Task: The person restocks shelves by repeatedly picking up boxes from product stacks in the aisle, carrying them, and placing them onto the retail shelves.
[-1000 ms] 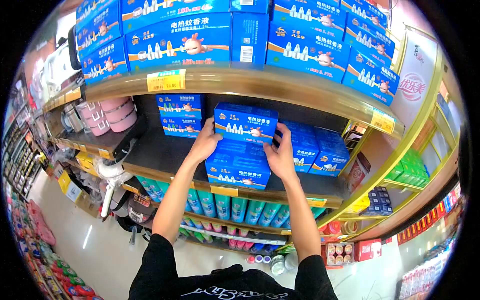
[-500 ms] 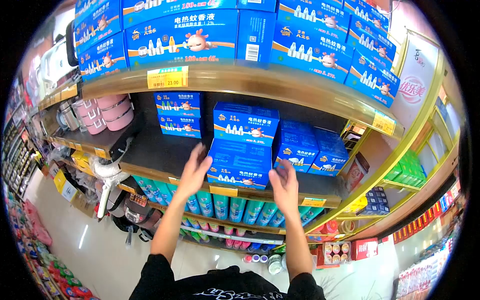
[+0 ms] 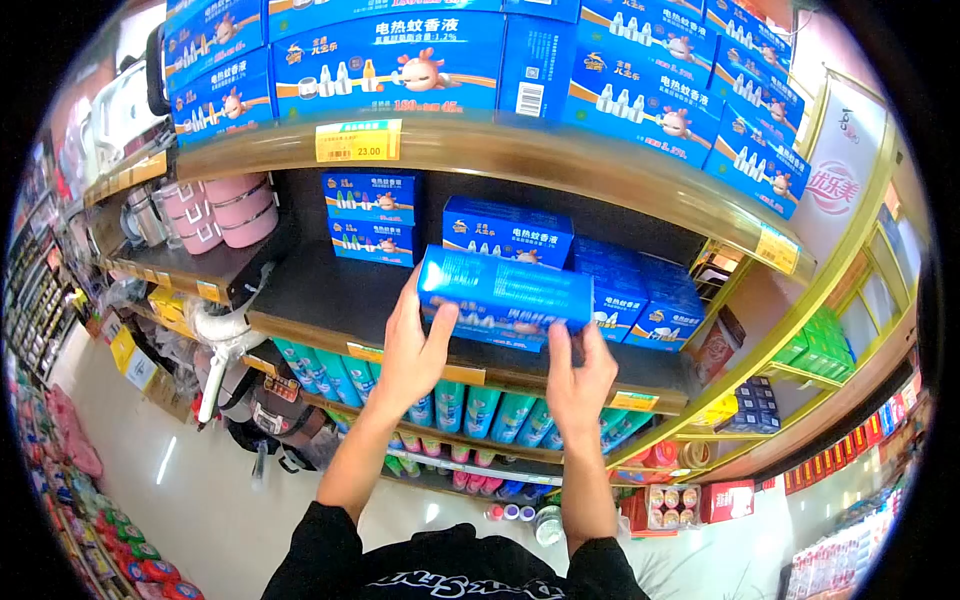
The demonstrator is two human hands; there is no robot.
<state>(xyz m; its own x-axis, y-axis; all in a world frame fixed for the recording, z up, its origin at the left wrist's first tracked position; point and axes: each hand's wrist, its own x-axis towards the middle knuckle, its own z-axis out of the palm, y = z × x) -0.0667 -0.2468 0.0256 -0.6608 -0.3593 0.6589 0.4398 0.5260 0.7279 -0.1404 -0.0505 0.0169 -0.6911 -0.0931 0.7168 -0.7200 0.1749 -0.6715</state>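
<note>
Between my two hands is a blue mosquito-repellent liquid box (image 3: pixel 505 285), raised off the shelf and tilted, its printing partly blurred. My left hand (image 3: pixel 415 335) grips its left end, thumb on the front face. On the right end, my right hand (image 3: pixel 580 365) presses with thumb and fingers. Just below the held box, part of another blue box shows on the shelf. Behind stands an upright blue box (image 3: pixel 508 228), and more boxes (image 3: pixel 610 285) sit to the right. Two small stacked boxes (image 3: pixel 372 220) are farther left.
The dark shelf board (image 3: pixel 310 290) runs under the boxes, with green spray cans (image 3: pixel 480 410) on the level below. Overhead, a shelf edge (image 3: pixel 480 145) with a price tag juts out beneath large blue boxes (image 3: pixel 390 65). Pink lunch containers (image 3: pixel 240 210) stand at left; a yellow-framed rack (image 3: pixel 800 340) is at right.
My hands were apart, either side of the stacked boxes. Now they have closed on one box, lifted it and tilted it. The view has shifted slightly.
</note>
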